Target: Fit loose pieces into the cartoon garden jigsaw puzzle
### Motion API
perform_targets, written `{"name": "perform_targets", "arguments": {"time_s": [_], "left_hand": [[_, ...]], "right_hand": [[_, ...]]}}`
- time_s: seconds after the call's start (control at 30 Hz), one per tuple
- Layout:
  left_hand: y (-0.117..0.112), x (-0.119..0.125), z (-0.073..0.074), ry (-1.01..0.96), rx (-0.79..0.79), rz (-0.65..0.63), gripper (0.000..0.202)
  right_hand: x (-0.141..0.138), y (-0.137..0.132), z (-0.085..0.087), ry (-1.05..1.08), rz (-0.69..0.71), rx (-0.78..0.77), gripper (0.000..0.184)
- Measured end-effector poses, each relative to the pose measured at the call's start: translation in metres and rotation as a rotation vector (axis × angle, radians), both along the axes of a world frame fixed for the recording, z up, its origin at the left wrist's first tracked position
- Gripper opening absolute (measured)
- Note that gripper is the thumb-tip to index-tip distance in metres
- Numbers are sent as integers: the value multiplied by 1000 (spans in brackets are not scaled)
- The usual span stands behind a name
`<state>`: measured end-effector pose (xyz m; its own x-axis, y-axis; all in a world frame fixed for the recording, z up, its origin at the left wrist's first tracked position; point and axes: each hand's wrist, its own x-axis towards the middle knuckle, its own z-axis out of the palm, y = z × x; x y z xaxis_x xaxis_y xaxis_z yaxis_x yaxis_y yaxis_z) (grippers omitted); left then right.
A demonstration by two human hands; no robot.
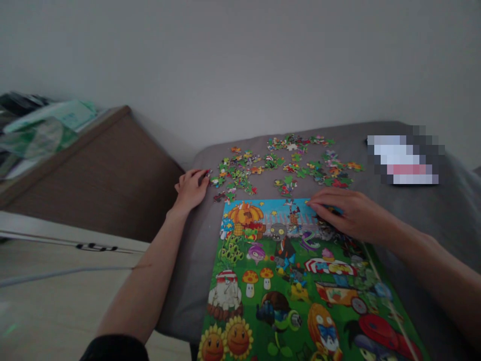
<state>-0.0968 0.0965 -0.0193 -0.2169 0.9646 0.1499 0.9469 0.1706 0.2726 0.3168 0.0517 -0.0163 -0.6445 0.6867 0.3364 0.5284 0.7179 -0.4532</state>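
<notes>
A colourful cartoon puzzle board [255, 271] lies on the grey padded surface in front of me. My right hand [351, 213] rests over its top right part, thumb and fingers pinched together near the top edge. Whatever sits between those fingertips is too small to make out. Beyond the board, many loose jigsaw pieces [240, 173] are spread in clusters. At their left side, my left hand [191, 189] is closed, its fingertips on a small dark and red puzzle piece [206, 173].
A brown wooden cabinet [112, 165] stands to the left, with plastic packets [48, 125] on top. A blurred-out phone-like object [404, 158] lies at the right of the grey surface [409, 210]. A pale wall rises behind. One white cable [67, 275] runs at lower left.
</notes>
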Motion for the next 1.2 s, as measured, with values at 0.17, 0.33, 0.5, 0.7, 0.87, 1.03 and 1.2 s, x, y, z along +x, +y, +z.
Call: {"name": "perform_targets", "arguments": {"time_s": [0.17, 0.33, 0.5, 0.7, 0.87, 1.03, 1.2], "left_hand": [[-2, 0, 0, -13, 18, -3, 39], [-3, 0, 0, -26, 26, -10, 36], [-2, 3, 3, -44, 31, -11, 35], [5, 22, 11, -16, 71, -95, 34], [28, 47, 28, 43, 75, -198, 35], [71, 64, 50, 54, 57, -292, 34], [94, 84, 47, 33, 60, -368, 38]], "right_hand": [[0, 0, 0, 5, -8, -6, 25], [0, -1, 0, -4, -9, -11, 26], [-1, 0, 0, -31, 3, -17, 26], [-3, 1, 4, -20, 6, -28, 28], [-2, 3, 6, -8, -5, -28, 29], [2, 6, 8, -44, -19, -40, 29], [4, 8, 8, -44, -41, -67, 29]]}}
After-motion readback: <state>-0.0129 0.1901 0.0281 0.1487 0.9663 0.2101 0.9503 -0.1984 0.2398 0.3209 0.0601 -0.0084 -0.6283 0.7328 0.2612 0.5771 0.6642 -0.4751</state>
